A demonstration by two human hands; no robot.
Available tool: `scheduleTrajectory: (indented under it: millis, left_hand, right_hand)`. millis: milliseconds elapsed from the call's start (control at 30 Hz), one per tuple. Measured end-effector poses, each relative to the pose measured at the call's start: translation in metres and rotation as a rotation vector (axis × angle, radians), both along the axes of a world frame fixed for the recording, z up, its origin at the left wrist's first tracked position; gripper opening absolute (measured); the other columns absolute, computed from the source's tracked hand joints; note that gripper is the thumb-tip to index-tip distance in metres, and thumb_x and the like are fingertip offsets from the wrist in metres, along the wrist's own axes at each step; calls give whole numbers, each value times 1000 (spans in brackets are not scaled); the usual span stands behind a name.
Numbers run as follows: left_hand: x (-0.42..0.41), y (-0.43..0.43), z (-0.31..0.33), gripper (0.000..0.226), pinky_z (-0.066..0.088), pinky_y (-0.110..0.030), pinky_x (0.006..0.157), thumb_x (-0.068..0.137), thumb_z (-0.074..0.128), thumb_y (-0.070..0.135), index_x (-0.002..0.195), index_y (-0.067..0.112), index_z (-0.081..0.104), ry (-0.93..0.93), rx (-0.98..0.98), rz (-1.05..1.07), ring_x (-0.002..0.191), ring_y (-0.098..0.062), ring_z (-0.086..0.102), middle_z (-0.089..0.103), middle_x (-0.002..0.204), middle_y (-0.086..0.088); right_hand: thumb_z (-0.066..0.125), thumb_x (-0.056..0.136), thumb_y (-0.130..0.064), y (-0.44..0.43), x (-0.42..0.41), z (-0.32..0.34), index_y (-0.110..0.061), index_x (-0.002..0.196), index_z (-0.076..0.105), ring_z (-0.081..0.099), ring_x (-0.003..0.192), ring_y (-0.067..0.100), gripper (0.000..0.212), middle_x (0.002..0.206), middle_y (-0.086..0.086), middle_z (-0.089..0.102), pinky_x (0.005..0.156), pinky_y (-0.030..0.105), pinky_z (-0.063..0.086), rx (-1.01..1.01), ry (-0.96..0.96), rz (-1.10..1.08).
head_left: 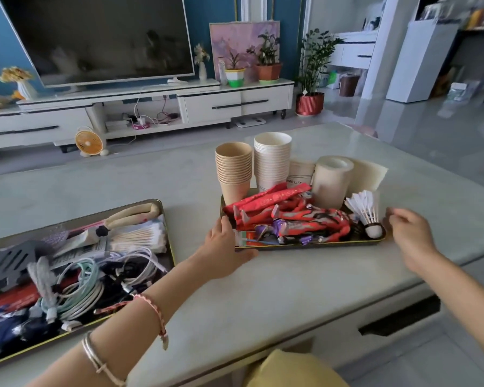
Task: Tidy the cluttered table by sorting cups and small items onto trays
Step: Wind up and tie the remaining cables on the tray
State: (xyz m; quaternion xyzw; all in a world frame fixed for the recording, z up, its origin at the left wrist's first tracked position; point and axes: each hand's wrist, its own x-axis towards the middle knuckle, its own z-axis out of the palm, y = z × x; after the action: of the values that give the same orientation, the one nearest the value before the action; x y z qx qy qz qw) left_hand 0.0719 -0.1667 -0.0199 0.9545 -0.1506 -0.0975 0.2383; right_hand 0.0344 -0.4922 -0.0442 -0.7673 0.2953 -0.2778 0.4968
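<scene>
Two trays: left tray (169,236); right tray (319,243) with one brown cup stack (234,169), one white cup stack (271,160), one shuttlecock (365,210). Left hand (225,250) touches right tray corner, fingers relaxed; right hand (411,236) loose, empty.

Bright daylight, glossy floor (419,118) glare, blurred, warped edges

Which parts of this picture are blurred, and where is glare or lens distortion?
Head view: the right hand is smeared by motion, the left hand sharper; the television leans from wide-angle distortion and dimly reflects the room; daylight glares on the floor at right.
</scene>
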Motion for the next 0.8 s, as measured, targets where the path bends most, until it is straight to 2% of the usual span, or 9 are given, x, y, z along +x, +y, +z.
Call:
scheduleTrajectory:
  millis: [67,100,167,200,300,400,533,633,800]
  left_hand:
    - [4,-7,-7,91,17,-40,114,88,54,44,144,-2,0,-11,99,-8,141,-33,11,7,154,-16]
    - [7,-8,-9,89,16,-41,114,89,52,43,144,-3,-1,-42,127,-15,141,-34,10,5,154,-17]
    - [12,-10,-13,83,20,-42,113,90,51,42,143,-2,6,-89,140,-30,139,-34,16,12,151,-18]
    - [14,-9,-14,80,21,-42,112,90,52,41,142,-2,9,-102,134,-43,138,-33,19,16,149,-17]
    - [24,1,-14,67,29,-43,107,90,54,32,137,0,19,-156,105,-53,131,-30,32,33,139,-14]
    - [38,17,-8,55,35,-43,100,92,52,23,135,3,25,-207,113,28,124,-32,41,42,133,-14]
    - [52,36,-1,42,37,-41,91,93,48,17,129,3,32,-255,151,129,116,-36,48,48,127,-17]
    - [59,40,3,40,35,-41,92,93,44,11,129,0,32,-272,135,221,117,-40,46,46,129,-21]
    - [60,29,9,55,28,-40,103,88,42,-1,136,-11,18,-210,40,370,128,-40,35,32,139,-28]
  right_hand:
    - [42,91,1,4,9,-9,-1,111,63,51,96,16,30,106,11,66,74,20,40,94,-69,16]
    - [40,90,5,7,14,-11,-5,104,66,52,94,16,31,95,1,70,73,21,40,145,-107,24]
    - [38,85,8,14,19,-10,-10,97,68,55,79,14,37,73,-14,68,66,16,40,195,-124,16]
    - [38,83,11,19,20,-9,-7,101,67,53,71,11,39,73,-10,66,62,13,39,197,-124,-3]
    - [41,71,19,33,25,-11,-1,105,66,53,75,17,47,84,8,62,62,23,39,201,-145,-67]
    - [46,64,20,56,42,-18,-2,101,68,49,79,17,47,84,6,59,66,28,36,167,-91,-105]
    - [47,79,7,98,59,-19,-4,109,65,59,95,27,37,103,15,67,74,30,40,143,-113,-233]
    - [43,83,6,131,70,-12,-1,120,57,54,110,34,40,118,19,60,87,31,38,219,-163,-258]
    - [43,83,9,173,86,-5,0,122,52,53,113,32,41,121,18,57,87,26,35,276,-223,-262]
